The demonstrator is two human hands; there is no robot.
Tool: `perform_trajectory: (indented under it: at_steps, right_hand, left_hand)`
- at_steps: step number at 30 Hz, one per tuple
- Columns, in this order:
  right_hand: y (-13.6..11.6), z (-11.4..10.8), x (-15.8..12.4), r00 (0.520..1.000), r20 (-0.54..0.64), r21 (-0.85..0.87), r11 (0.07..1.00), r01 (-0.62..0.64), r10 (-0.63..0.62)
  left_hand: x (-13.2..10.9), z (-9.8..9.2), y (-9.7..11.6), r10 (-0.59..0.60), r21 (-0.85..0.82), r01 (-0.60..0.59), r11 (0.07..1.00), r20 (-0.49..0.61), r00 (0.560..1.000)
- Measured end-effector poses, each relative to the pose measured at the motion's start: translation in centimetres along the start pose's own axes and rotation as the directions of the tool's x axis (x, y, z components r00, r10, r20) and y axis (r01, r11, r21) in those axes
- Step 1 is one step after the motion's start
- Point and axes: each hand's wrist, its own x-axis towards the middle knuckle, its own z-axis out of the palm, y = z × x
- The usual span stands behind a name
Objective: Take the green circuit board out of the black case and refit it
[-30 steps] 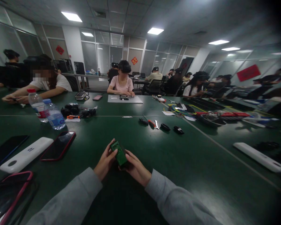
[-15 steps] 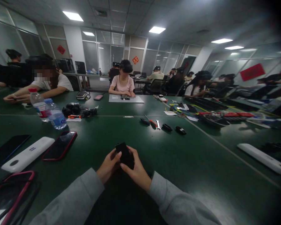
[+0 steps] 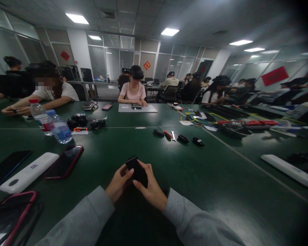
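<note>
Between my two hands is a small black rectangular box [image 3: 138,171], tilted, held above the near part of the green table [image 3: 169,159]. My left hand [image 3: 120,182] grips its left side, thumb on the face turned to me. On the right edge, my right hand [image 3: 150,186] is closed around it, with the thumb across its lower part. The fingers behind the box are mostly hidden, and its exact kind does not show. Beyond my hands lie a screwdriver [image 3: 166,134], a wrench [image 3: 172,136] and several small black pieces, one of them a black oval part [image 3: 183,138].
To my left are a red-edged phone [image 3: 64,162], a white power bank [image 3: 29,172] and water bottles [image 3: 59,128]. A black cable bundle [image 3: 86,121] lies farther back. On the right rests a long white device [image 3: 289,171]. A person in pink [image 3: 132,93] sits opposite.
The view has shifted slightly, so the bottles and phones sit a little lower and farther left. The black box is tilted a little differently in my hands, with both still holding it.
</note>
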Motion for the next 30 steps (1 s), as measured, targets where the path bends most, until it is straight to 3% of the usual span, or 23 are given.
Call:
perform_trajectory:
  at_steps: [4, 8, 21, 25, 30]
  right_hand:
    - [0.02, -0.08, 0.03, 1.000, 0.017, 0.024, 1.000, -0.001, 0.001]
    - [0.06, -0.07, 0.09, 0.999, 0.034, 0.029, 1.000, -0.008, 0.007]
    - [0.18, 0.31, -0.17, 1.000, -0.019, -0.040, 0.999, -0.006, 0.005]
    - [0.39, 0.23, -0.06, 0.997, -0.081, -0.069, 0.997, 0.015, -0.020]
    - [0.60, -0.36, 0.35, 0.971, -0.240, -0.086, 0.996, -0.008, -0.013]
  left_hand:
    - [0.34, -0.43, -0.43, -0.008, -0.011, 0.007, 1.000, -0.040, 0.999]
    - [0.41, -0.42, -0.49, -0.005, -0.037, 0.005, 0.999, 0.003, 1.000]
    - [0.69, -0.55, -0.36, -0.053, -0.088, 0.051, 0.995, -0.020, 0.998]
    - [0.66, -0.38, -0.33, -0.030, -0.126, 0.025, 0.992, -0.032, 0.999]
    - [0.66, -0.17, 0.10, -0.041, -0.140, 0.031, 0.990, -0.073, 0.996]
